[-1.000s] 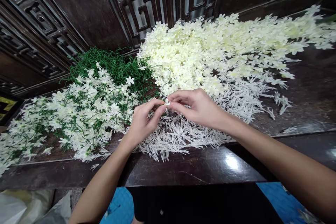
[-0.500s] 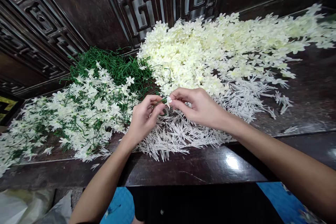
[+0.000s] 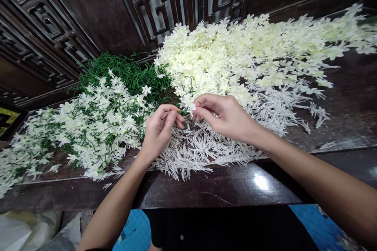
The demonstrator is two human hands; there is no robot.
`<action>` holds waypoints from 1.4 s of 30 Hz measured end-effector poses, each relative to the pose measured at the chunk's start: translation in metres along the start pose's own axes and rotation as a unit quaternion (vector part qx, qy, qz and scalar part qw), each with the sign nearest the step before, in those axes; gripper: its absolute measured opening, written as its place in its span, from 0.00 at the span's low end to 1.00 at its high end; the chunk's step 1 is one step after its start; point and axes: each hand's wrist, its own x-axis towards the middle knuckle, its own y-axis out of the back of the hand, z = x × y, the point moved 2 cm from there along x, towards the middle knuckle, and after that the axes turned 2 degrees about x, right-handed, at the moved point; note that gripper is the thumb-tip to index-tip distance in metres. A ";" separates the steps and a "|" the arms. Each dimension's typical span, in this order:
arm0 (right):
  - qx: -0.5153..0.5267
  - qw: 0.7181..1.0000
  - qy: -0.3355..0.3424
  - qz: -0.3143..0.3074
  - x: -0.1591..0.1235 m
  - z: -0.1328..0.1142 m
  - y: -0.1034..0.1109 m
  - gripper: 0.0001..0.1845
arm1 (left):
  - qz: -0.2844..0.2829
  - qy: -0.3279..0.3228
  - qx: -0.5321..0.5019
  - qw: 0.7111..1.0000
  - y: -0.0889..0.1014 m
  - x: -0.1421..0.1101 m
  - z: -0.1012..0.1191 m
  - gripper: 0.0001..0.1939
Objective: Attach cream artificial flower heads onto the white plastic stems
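My left hand (image 3: 161, 125) is closed in a pinch on a thin green plastic stem (image 3: 184, 112), mostly hidden by the fingers. My right hand (image 3: 219, 113) pinches a small white artificial flower (image 3: 193, 107) between thumb and forefinger, just right of the stem's tip. Whether flower and stem touch I cannot tell. Below both hands lies a heap of white spiky plastic pieces (image 3: 203, 149). Pale yellow-white blossoms (image 3: 212, 59) are piled behind my right hand. Left of my left hand, white flowers on green stems (image 3: 103, 121) lie heaped, with a tangle of loose green stems (image 3: 126, 72) behind them.
The piles lie on a dark wooden bench (image 3: 224, 186) with a glossy front edge. A carved wooden backrest (image 3: 118, 11) rises behind them. Blue seats (image 3: 134, 229) show below the bench, and crumpled plastic sheeting (image 3: 32, 229) lies at the lower left.
My right hand has shifted slightly up and to the right with the white flower. A small gap has opened between the two hands, and my left hand has drawn slightly left.
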 end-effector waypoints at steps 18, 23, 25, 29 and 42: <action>-0.095 0.993 0.076 -0.004 -0.003 -0.004 -0.007 0.06 | -0.038 -0.071 0.163 0.983 -0.002 -0.003 -0.001 0.05; -0.132 0.983 0.128 -0.017 -0.005 -0.002 -0.008 0.08 | -0.045 -0.090 0.183 0.978 -0.003 -0.004 0.001 0.07; -0.130 0.981 0.143 -0.023 -0.006 -0.002 -0.009 0.08 | -0.048 -0.084 0.172 0.980 -0.003 -0.004 0.002 0.07; -0.125 0.978 0.165 -0.019 -0.006 -0.002 -0.010 0.08 | -0.052 -0.069 0.140 0.986 -0.004 -0.004 0.001 0.08; -0.101 0.983 0.149 -0.042 -0.004 0.000 -0.009 0.07 | -0.077 -0.126 0.174 0.974 0.000 -0.002 0.001 0.09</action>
